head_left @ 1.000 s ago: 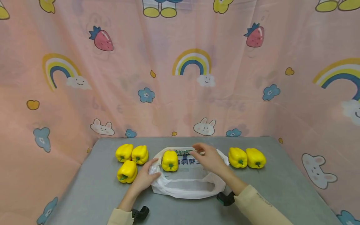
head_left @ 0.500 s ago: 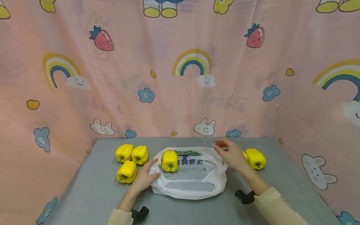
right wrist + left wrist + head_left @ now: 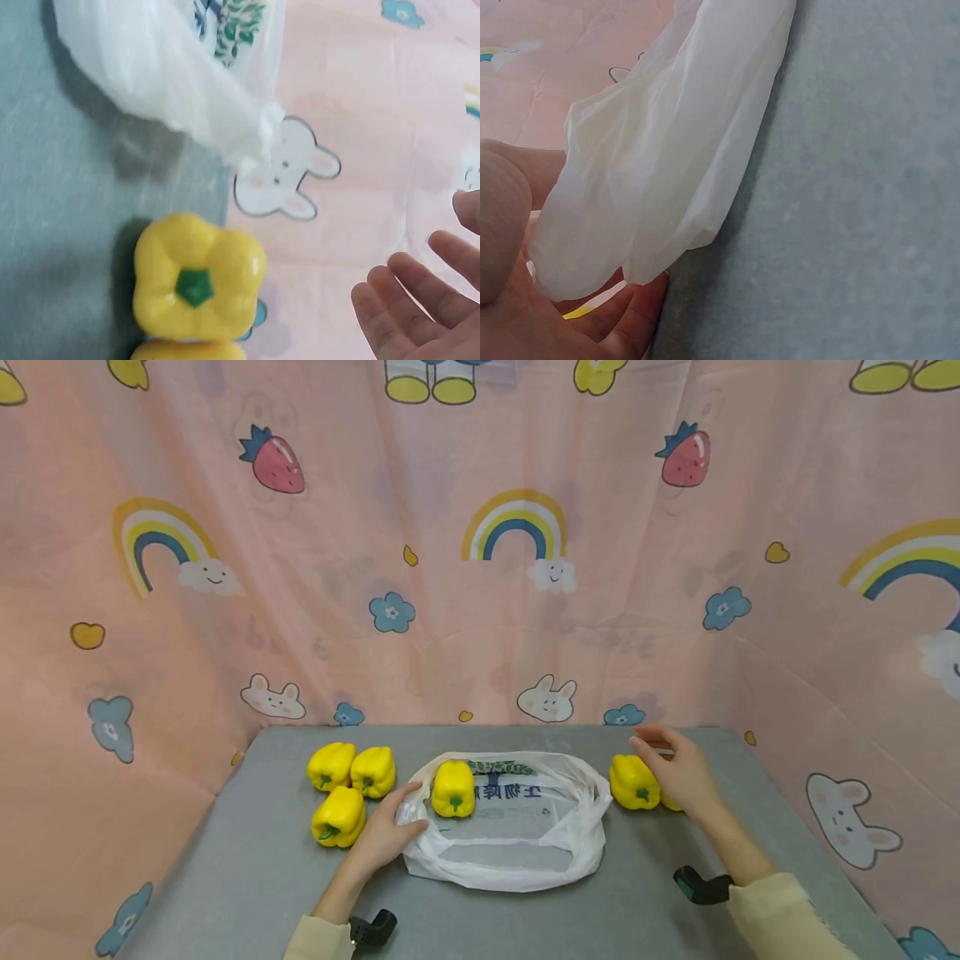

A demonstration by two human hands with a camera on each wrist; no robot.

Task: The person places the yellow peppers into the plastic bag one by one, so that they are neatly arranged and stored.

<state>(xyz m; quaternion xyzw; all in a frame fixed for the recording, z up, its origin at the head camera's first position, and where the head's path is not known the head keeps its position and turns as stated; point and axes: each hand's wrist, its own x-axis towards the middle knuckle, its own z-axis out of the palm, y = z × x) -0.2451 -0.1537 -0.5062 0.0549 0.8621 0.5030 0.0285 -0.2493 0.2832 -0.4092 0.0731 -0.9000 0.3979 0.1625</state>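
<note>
A white plastic bag (image 3: 517,868) lies with its mouth spread on the grey table, and a yellow bell pepper (image 3: 453,789) sits inside its left part. My left hand (image 3: 386,835) holds the bag's left edge, thumb and fingers around the plastic; in the left wrist view the bag's side (image 3: 667,150) covers part of the fingers. My right hand (image 3: 678,772) is raised over two bell peppers right of the bag, holding nothing. It partly hides the farther one, while the nearer bell pepper (image 3: 633,782) shows fully. The right wrist view shows its fingers (image 3: 420,300) spread and relaxed.
Three more yellow bell peppers (image 3: 339,817) are grouped left of the bag, close to my left forearm. A pink printed curtain (image 3: 480,635) hangs behind the grey table (image 3: 480,927) and along its sides. Each wrist wears a black camera (image 3: 701,887).
My right hand has moved right, from over the bag's right part to above the two right-hand bell peppers. The left hand, the bag and the pepper in it have stayed put.
</note>
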